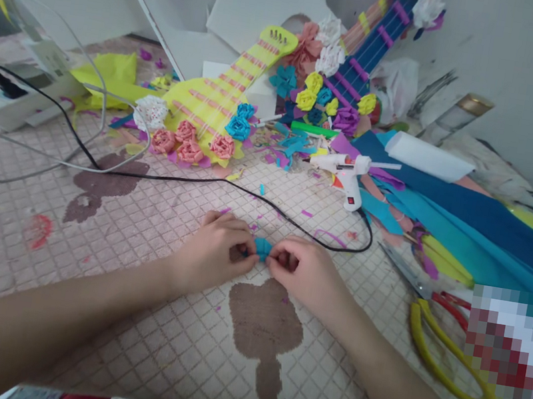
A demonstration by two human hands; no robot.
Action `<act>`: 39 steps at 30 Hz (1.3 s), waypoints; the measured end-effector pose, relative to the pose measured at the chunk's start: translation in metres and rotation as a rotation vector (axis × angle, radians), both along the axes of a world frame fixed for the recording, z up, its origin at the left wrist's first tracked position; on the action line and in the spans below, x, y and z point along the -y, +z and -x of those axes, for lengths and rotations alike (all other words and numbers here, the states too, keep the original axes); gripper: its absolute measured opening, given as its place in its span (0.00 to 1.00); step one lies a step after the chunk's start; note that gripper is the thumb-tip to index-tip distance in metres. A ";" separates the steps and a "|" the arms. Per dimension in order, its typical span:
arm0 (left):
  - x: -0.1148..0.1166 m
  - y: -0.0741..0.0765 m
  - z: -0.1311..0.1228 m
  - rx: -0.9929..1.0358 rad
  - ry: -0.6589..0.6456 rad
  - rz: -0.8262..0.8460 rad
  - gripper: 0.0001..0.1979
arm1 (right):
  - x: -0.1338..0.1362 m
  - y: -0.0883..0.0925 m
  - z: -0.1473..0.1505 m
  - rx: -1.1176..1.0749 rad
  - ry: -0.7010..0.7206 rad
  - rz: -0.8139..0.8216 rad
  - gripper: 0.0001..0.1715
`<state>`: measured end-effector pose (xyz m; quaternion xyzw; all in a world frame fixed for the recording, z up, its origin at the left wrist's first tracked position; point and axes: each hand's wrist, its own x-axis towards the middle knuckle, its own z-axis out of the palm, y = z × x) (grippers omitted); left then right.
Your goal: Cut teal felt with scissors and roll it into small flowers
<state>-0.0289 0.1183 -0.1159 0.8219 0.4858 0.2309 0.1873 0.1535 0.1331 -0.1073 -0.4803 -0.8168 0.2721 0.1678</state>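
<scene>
A small piece of blue crepe paper (263, 249) is pinched between my two hands, just above the quilted tablecloth. My left hand (221, 246) grips its left end with thumb and fingertips. On the other side, my right hand (306, 270) pinches the right end the same way. The fingers hide much of the paper, so its full shape cannot be made out. Beyond the hands lies a white glue gun (346, 172) with its black cord curving toward me. To the right of my right hand are scissors (447, 363) with yellow and red handles.
A yellow paper guitar (212, 96) with paper roses lies at the back, near a blue one (369, 61). Crepe paper sheets (487, 214) spread at the right. A power strip (15, 92) and cables occupy the left. A glass jar (459, 119) stands behind.
</scene>
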 end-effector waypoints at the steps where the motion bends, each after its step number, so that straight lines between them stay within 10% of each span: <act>1: 0.000 0.000 0.000 -0.007 0.003 0.007 0.05 | 0.000 0.000 0.000 -0.001 0.000 0.002 0.06; 39: 0.002 0.004 -0.009 -0.030 0.137 0.063 0.06 | 0.000 0.000 0.006 -0.039 -0.116 0.034 0.06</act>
